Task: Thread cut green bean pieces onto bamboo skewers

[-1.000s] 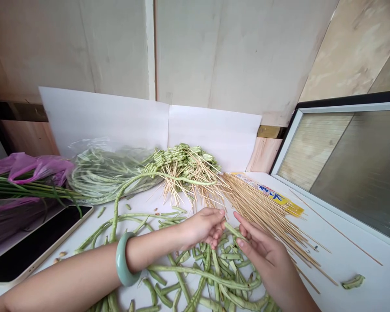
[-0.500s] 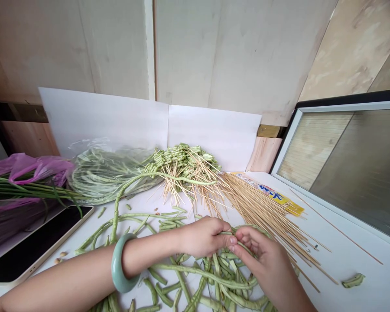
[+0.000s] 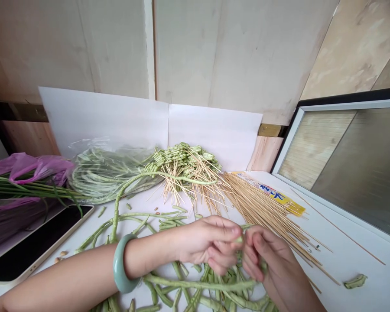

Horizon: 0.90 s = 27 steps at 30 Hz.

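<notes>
My left hand (image 3: pixel 211 242), with a pale green bangle (image 3: pixel 119 264) on its wrist, pinches a green long bean (image 3: pixel 239 239) between thumb and fingers. Close against it, my right hand (image 3: pixel 269 255) has its fingers curled around the same bean; most of the bean is hidden by the hands. Below them lies a heap of snapped bean pieces (image 3: pixel 164 297). One whole long bean (image 3: pixel 208 285) stretches across that heap. Behind the hands, bundles of beans threaded on skewers (image 3: pixel 178 156) are piled up.
Loose bamboo skewers (image 3: pixel 263 208) fan out beside a yellow packet (image 3: pixel 281 198). To the left are a clear bag of long beans (image 3: pixel 107 173), a purple bag (image 3: pixel 35 167) and a phone (image 3: pixel 32 245). A framed glass pane (image 3: pixel 354 160) borders the right side.
My hands have turned and shifted slightly right. The left hand's thumb now points right over the bean, and the right hand's fingers have curled in. The surrounding things stay put.
</notes>
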Motion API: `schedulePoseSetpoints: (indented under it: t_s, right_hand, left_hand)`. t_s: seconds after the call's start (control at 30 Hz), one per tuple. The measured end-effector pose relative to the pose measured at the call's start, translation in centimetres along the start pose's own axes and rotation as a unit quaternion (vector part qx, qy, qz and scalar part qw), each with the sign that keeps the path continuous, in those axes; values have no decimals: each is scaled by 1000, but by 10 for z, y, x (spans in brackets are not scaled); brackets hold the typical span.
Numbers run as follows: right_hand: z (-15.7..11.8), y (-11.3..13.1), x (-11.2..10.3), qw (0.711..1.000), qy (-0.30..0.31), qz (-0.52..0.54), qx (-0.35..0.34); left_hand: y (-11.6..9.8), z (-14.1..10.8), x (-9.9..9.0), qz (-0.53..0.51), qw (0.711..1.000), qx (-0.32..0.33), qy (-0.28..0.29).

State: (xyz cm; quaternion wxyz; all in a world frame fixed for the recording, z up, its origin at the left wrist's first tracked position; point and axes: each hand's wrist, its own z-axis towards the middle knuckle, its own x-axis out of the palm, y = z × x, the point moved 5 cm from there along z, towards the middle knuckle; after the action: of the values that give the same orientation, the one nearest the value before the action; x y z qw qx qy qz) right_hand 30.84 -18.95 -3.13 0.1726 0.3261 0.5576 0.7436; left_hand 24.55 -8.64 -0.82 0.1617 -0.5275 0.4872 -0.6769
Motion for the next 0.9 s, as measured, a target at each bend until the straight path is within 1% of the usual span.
schedulePoseSetpoints:
  t_s: [0.07,0.1,0.17,0.2,0.27,0.33,0.37,0.4,0.47,0.53,0.63,0.77,0.83,0.9]
  right_hand:
    - [3,-7,-7,998,-49,-29,12]
    - [3,-9,-11,996,-71,-47,16]
    - [3,-8,-16,991,-106,-81,12]
    - [2,-6,-18,989,-113,-95,6]
    - [2,0,-17,987,-92,-131,-12]
    - [2,2,-13,981,-40,-190,-28]
    - [2,2,-11,975,-22,-217,-35]
    - [2,1,-10,971,-17,-234,-45]
    - [3,-3,-10,969,-26,-233,-73]
    - [4,-7,-10,971,-48,-211,-99]
    - [4,-11,-10,970,-67,-212,-102]
    - [3,-10,-9,960,-51,-251,-112]
    - [1,-9,-9,952,-41,-277,-125]
    - [0,-10,-9,944,-37,-299,-137]
  left_hand:
    - [0,7,-15,-17,996,22,-79]
    - [1,9,-23,-22,993,20,-116]
    - [5,12,-34,-14,984,-4,-177]
    - [7,12,-38,-6,980,-17,-197]
    - [8,12,-41,21,975,-32,-219]
    - [6,11,-40,50,972,-39,-227]
    - [6,10,-39,62,971,-41,-229]
    - [5,9,-38,73,969,-46,-230]
    - [5,8,-34,86,969,-56,-223]
    - [6,8,-31,103,970,-62,-211]
    - [8,8,-30,150,965,-63,-208]
    - [11,10,-26,238,954,-49,-174]
    - [12,11,-26,293,942,-35,-160]
    - [11,11,-26,354,921,-26,-161]
